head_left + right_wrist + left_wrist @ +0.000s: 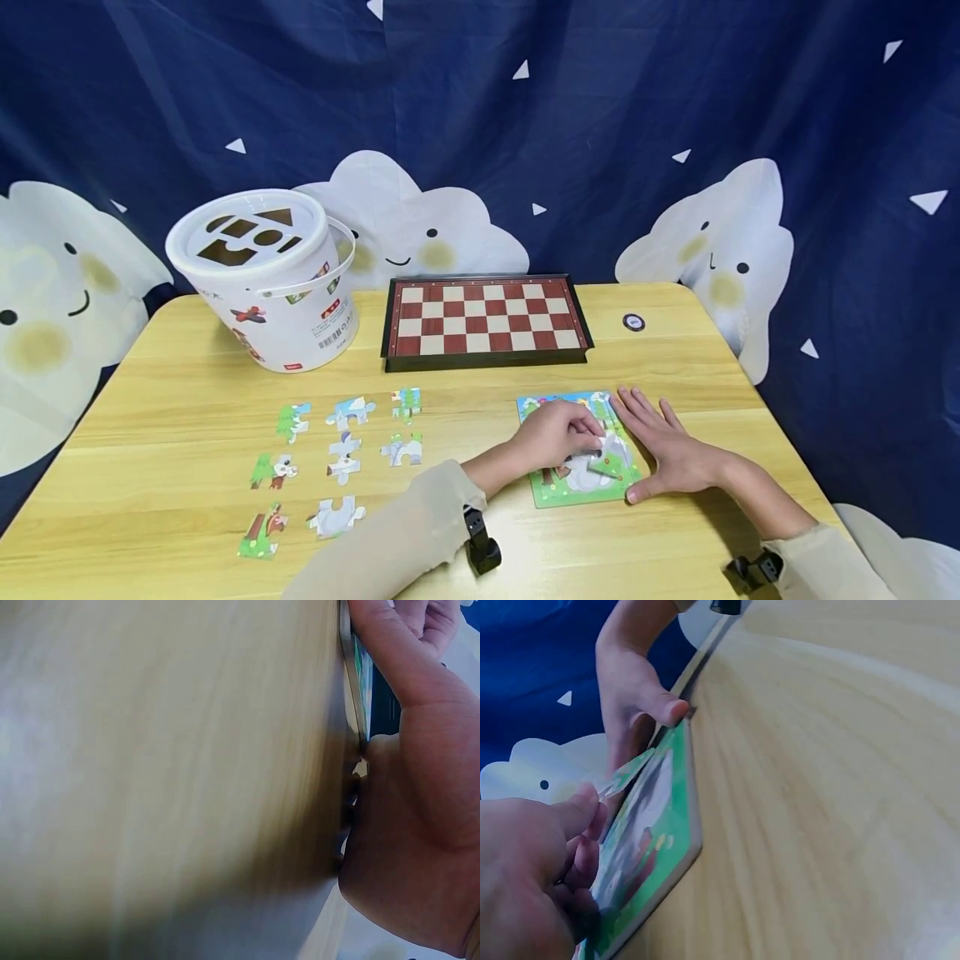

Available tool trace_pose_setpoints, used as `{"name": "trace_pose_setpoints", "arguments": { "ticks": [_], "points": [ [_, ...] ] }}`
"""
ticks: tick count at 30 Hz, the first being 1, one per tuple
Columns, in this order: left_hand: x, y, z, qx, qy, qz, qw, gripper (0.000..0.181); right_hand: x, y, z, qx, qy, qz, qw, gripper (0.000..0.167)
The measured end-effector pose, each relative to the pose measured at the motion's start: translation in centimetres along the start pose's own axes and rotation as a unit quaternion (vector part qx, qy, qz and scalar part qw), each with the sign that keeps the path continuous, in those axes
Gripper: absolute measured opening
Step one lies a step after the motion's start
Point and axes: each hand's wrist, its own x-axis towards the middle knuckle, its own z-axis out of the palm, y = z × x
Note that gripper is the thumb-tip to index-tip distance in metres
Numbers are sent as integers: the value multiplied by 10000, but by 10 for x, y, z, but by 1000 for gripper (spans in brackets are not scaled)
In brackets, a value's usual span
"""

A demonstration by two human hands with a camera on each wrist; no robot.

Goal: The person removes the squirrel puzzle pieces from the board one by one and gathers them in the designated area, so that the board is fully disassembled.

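A square picture puzzle board [558, 500] with a green lower edge lies on the right half of the table. Over its middle my left hand [551, 433] pinches a green and white puzzle piece [611, 463], which is tilted above the board in the left wrist view. Thumb and fingertips meet at one end of that piece. With its fingers spread, my right hand [675, 454] rests along the board's right side, the thumb at the lower right corner. Part of the board's picture is hidden under the left hand.
Several loose puzzle pieces, one a grey and white piece [335, 517], lie spread on the table's left half. A white lidded bucket [315, 333] stands at the back left. Beside it is a red and white chessboard [487, 317], and a dark round chip [633, 322] lies further right.
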Motion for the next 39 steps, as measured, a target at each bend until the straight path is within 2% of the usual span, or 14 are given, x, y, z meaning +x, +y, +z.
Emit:
{"name": "trace_pose_setpoints", "arguments": {
  "ticks": [7, 13, 18, 24, 30, 35, 39],
  "points": [
    [-8, -2, -11, -973, 271, -71, 9949, 6, 0, 0, 0, 11, 1, 11, 10000, 128],
    [-24, -2, -29, -1418, 369, -161, 9891, 5, 0, 0, 0, 32, -3, 42, 10000, 129],
    [-45, -4, -50, -1440, 232, -182, 9891, 7, 0, 0, 0, 53, -14, 30, 10000, 129],
    [-73, -5, -79, -1107, 74, -377, 9931, 6, 0, -1, 0, 29, 17, 26, 10000, 130],
    [-103, -10, -105, -931, 181, -476, 9944, 6, 1, -1, 1, 39, 8, 45, 10000, 130],
    [-138, -22, -124, -1069, 285, -728, 9912, 9, 3, -1, 1, -10, 7, 52, 10000, 131],
    [-159, -28, -138, -1129, 300, -939, 9887, 9, 2, -1, 1, -12, 21, 56, 10000, 131]
  ]
}}
